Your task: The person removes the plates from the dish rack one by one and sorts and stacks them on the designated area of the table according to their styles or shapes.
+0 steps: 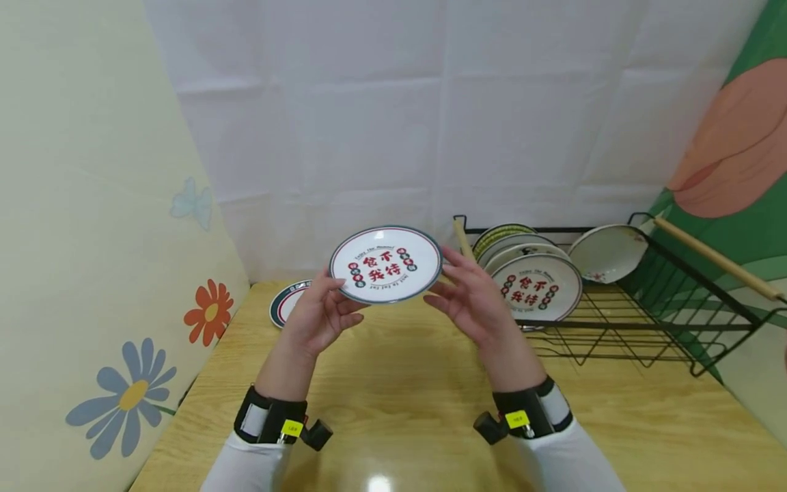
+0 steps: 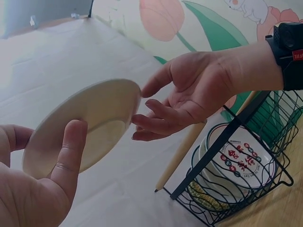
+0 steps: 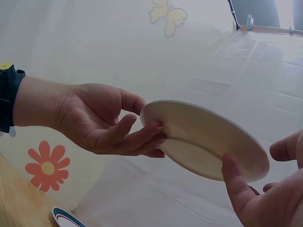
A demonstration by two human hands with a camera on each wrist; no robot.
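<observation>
A white plate [image 1: 386, 265] with a dark teal rim and red lettering is held up over the table, its face tilted toward the head camera. My left hand [image 1: 322, 307] pinches its left edge, thumb on the face and fingers underneath. At the right edge is my right hand [image 1: 470, 294], its fingers loosely extended right at the rim. From below, both wrist views show the pale underside of the plate [image 3: 199, 137]. In the right wrist view, a fingertip of the right hand [image 3: 274, 198] overlaps that underside, while its thumb is apart from the rim.
A black wire rack [image 1: 615, 328] with wooden handles stands at the right, holding several plates [image 1: 535, 290] on its left side and a floral dish [image 1: 609, 253] farther right. Another teal-rimmed plate [image 1: 283, 307] lies at the table's back left. A white sheet [image 1: 356, 137] hangs behind.
</observation>
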